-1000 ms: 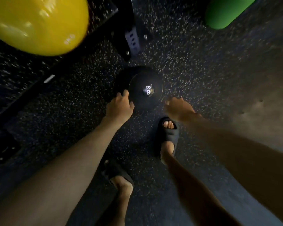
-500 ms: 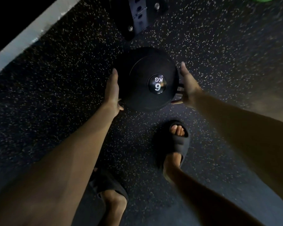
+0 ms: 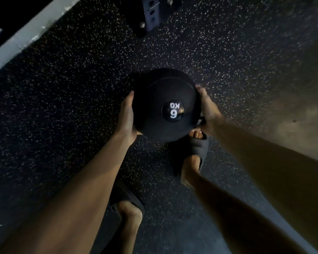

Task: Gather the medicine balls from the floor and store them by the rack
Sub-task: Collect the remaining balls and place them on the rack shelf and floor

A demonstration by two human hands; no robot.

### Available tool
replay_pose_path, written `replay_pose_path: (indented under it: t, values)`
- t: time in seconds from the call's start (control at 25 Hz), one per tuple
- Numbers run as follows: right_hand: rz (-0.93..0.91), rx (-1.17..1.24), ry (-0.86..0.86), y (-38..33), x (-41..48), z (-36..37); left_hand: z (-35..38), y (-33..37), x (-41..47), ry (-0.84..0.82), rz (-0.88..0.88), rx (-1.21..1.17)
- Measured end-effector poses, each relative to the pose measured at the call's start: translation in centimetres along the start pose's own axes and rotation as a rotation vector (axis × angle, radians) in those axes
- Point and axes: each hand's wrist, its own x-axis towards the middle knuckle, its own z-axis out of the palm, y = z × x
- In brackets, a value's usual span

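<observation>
Two hands — left hand (image 3: 126, 114), right hand (image 3: 207, 109) — press flat and open against the round black rubber 6 KG medicine ball (image 3: 160, 99); they should squeeze evenly, palms low.

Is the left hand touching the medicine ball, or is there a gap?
Touching. The head view shows the left hand pressed flat against the left side of the medicine ball, no gap.

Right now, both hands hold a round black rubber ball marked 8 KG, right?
Nearly. The head view shows the round black rubber ball is marked 6 KG, not 8 KG. The left hand and right hand do hold it between them.
</observation>
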Motion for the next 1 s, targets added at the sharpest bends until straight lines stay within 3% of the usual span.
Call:
replay_pose_path:
  t: [0.16,0.36,0.72,1.0]
  values:
    - [0.034,-0.018,0.05,1.8,-9.0,-1.1,-1.4,-2.3,-7.7,-0.035,-0.038,-0.002]
    - [-0.095,0.016,0.062,2.3,-24.6,0.0,-4.8,0.1,-21.5,-0.056,0.027,0.021]
    - [-0.362,0.129,0.04,2.8,-57.8,5.1,-13.8,8.1,-51.2,-0.09,0.373,0.081]
    - [-0.683,-0.03,-0.02,5.4,-74.8,8.8,-20.7,5.5,-69.4,0.062,0.688,-0.032]
